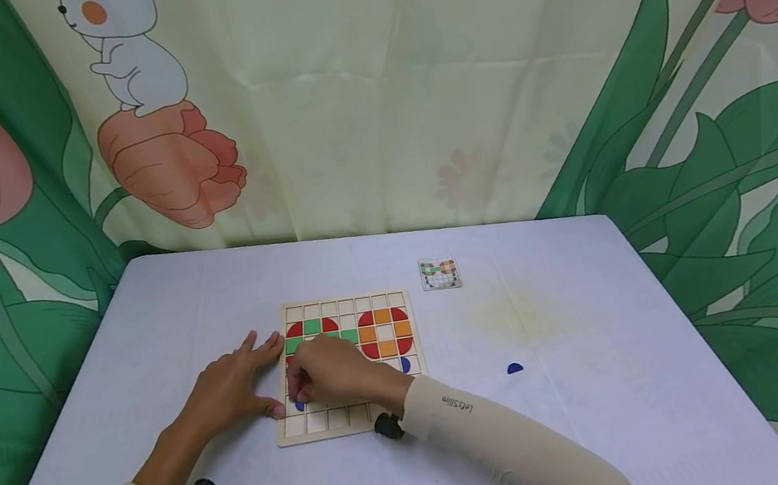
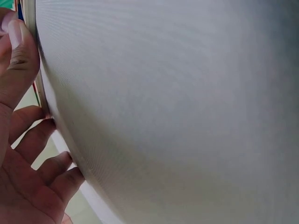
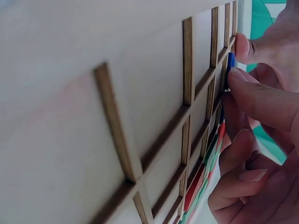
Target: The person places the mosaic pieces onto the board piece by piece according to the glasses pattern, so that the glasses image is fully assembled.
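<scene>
A wooden grid board (image 1: 318, 422) lies on the white cloth, with red, green and orange flat pieces set in its upper cells. My right hand (image 1: 338, 367) reaches across the board's left side and hides several cells. Its thumb and forefinger pinch a blue half-round piece (image 3: 230, 63) at a lower-left cell. With fingers spread, my left hand (image 1: 230, 390) touches the board's left edge; its thumb (image 2: 22, 56) rests against the rim close to that piece. Another blue piece (image 1: 405, 364) sits in a cell on the right, below the red and orange ring (image 1: 387, 348).
A loose blue half-round piece (image 1: 515, 368) lies on the cloth to the right of the board. Behind it is a small printed card (image 1: 439, 273) with a coloured grid pattern. A patterned curtain (image 1: 369, 111) hangs behind the table's far edge.
</scene>
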### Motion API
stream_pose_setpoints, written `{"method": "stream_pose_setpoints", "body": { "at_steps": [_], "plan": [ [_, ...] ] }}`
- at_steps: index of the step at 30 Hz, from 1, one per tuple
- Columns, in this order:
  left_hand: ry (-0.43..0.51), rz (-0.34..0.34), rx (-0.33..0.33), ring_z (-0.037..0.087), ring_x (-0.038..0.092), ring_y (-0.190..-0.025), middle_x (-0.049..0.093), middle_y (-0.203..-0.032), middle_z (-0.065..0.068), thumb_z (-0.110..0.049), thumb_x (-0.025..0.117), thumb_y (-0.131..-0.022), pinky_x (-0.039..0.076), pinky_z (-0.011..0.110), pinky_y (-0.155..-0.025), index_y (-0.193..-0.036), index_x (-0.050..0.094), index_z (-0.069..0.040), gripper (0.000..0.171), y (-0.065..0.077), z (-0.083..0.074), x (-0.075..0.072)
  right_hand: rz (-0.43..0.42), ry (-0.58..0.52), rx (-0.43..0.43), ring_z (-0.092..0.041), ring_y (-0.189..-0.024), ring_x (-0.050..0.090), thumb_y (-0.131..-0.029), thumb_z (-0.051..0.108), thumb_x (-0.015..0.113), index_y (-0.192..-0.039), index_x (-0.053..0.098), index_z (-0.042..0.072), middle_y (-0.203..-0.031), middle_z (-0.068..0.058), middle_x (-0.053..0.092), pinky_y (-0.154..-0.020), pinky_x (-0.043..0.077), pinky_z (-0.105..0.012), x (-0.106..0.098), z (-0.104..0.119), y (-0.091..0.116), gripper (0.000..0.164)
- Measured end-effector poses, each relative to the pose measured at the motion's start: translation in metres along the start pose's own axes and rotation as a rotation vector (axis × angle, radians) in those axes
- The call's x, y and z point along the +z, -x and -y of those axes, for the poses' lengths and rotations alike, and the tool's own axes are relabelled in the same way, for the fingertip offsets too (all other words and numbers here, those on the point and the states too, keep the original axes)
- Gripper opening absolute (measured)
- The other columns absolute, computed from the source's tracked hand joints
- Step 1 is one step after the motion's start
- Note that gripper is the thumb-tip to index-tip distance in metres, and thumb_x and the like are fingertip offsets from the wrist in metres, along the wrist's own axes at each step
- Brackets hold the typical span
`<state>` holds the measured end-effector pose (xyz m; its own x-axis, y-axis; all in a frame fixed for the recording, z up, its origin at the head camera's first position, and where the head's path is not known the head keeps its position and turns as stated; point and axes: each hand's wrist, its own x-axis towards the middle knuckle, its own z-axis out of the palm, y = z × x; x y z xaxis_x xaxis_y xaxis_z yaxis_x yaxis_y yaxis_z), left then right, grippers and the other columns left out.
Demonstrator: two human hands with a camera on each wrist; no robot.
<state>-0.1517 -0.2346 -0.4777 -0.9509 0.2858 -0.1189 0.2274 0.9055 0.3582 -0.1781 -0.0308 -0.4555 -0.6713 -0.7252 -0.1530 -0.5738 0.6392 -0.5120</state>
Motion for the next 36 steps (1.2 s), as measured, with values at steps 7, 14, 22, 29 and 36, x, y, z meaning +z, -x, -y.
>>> {"method": "stream_pose_setpoints", "body": {
  "at_steps": [7,14,22,29,36],
  "plan": [
    [-0.008,0.0,-0.003,0.06,0.048,-0.142,0.041,-0.163,0.031,-0.049,0.097,-0.066,0.048,0.074,-0.104,-0.161,0.046,-0.014,0.114,-0.001,-0.001,0.001,-0.001,-0.023,0.024,0.0,-0.079,0.058,-0.092,0.013,0.084,-0.086,0.084,0.024,-0.074,0.017,0.068,-0.066,0.047,-0.018,-0.001,0.0,0.001,0.013],
    [-0.009,0.001,-0.001,0.062,0.05,-0.14,0.039,-0.163,0.033,-0.049,0.097,-0.065,0.05,0.073,-0.102,-0.161,0.045,-0.014,0.115,0.0,-0.001,0.0,-0.009,-0.084,0.031,0.004,-0.081,0.06,-0.093,0.015,0.084,-0.092,0.087,0.023,-0.078,0.017,0.075,-0.069,0.05,-0.015,-0.001,-0.003,0.003,0.009],
    [-0.015,-0.003,0.006,0.063,0.05,-0.139,0.039,-0.164,0.034,-0.048,0.099,-0.064,0.05,0.073,-0.103,-0.161,0.046,-0.013,0.116,0.0,-0.001,-0.001,-0.041,-0.111,0.027,0.002,-0.085,0.06,-0.093,0.009,0.081,-0.102,0.087,0.021,-0.089,0.016,0.077,-0.07,0.049,-0.016,-0.008,-0.008,0.013,0.016],
    [-0.028,0.008,-0.005,0.063,0.05,-0.139,0.039,-0.164,0.033,-0.05,0.098,-0.063,0.05,0.073,-0.102,-0.161,0.045,-0.014,0.117,-0.001,-0.001,0.0,-0.095,-0.076,0.021,0.0,-0.087,0.062,-0.094,0.013,0.082,-0.108,0.086,0.021,-0.092,0.014,0.077,-0.075,0.05,-0.015,-0.021,-0.015,0.033,0.017],
    [-0.033,0.0,-0.008,0.063,0.049,-0.14,0.039,-0.164,0.033,-0.049,0.099,-0.062,0.05,0.073,-0.103,-0.161,0.045,-0.014,0.118,-0.001,-0.002,0.001,-0.137,-0.113,0.058,-0.006,-0.093,0.067,-0.093,0.012,0.083,-0.105,0.086,0.02,-0.092,0.014,0.077,-0.077,0.051,-0.02,-0.032,-0.027,0.061,0.015]
  ]
}}
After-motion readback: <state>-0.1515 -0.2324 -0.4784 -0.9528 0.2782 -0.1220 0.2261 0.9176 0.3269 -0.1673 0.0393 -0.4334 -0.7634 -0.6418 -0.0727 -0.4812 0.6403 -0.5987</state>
